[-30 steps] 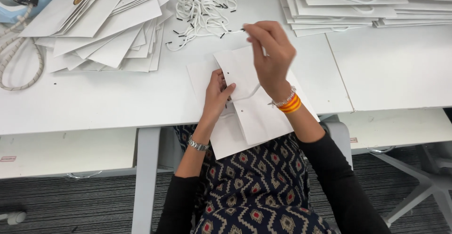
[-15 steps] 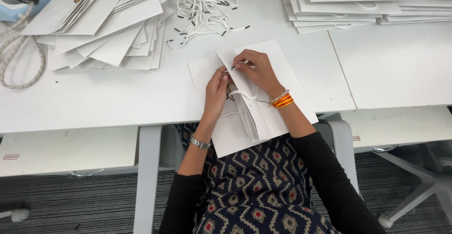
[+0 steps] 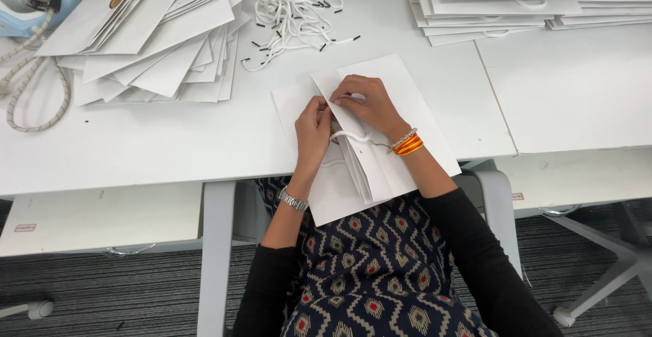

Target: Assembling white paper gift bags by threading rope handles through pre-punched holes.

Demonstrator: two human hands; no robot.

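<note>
Left hand point(image 3: 311, 130) pressing flat, right hand point(image 3: 367, 106) pinching, wrists close

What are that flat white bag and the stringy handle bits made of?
The bag looks like stiff matte white paper: it holds sharp creases and folded gussets. The loose cords appear to be soft white woven rope with dark tips, probably plastic, though too small to be sure.

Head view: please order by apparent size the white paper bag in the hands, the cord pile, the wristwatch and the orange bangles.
1. Paper bag, largest.
2. Cord pile.
3. Wristwatch and bangles: both small and look alike, so I do not rank them.
</note>
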